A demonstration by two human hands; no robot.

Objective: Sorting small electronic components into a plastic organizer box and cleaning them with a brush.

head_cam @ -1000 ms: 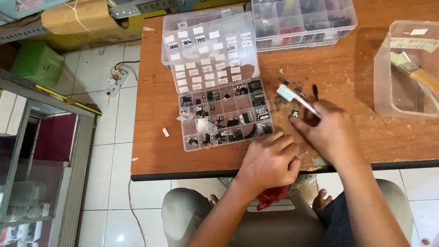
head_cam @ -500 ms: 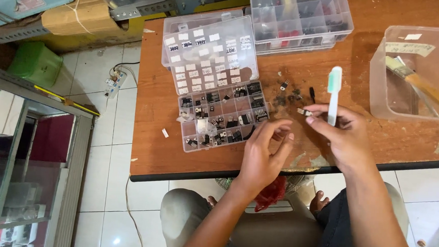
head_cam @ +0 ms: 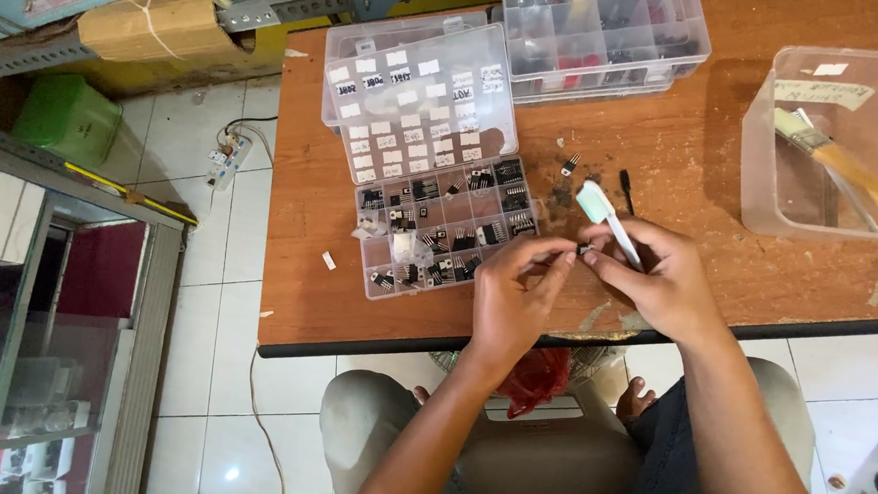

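My right hand (head_cam: pixel 663 279) grips a white toothbrush (head_cam: pixel 601 210) with a pale teal head, the head tilted up and to the left. Its fingertips also pinch a small dark electronic component (head_cam: pixel 584 250). My left hand (head_cam: pixel 511 301) meets it from the left, thumb and forefinger closed on the same small part. Both hands hover over the wooden table (head_cam: pixel 308 270) near its front edge. Just left of them lies an open clear compartment box (head_cam: pixel 374 244) holding several small black components, its labelled lid (head_cam: pixel 421 106) folded back.
A second clear organiser box (head_cam: pixel 600 35) stands at the back. At the right, a clear plastic tub (head_cam: pixel 762 194) holds a paintbrush (head_cam: pixel 844 168). Loose small parts (head_cam: pixel 571 164) and a short black piece (head_cam: pixel 626 182) lie on the table. On the floor at left stand a cardboard box (head_cam: pixel 170 22) and a glass cabinet (head_cam: pixel 44 337).
The toothbrush has swung from upright to tilted left. My left hand has come up from the table edge to meet the right hand's fingertips on the small part.
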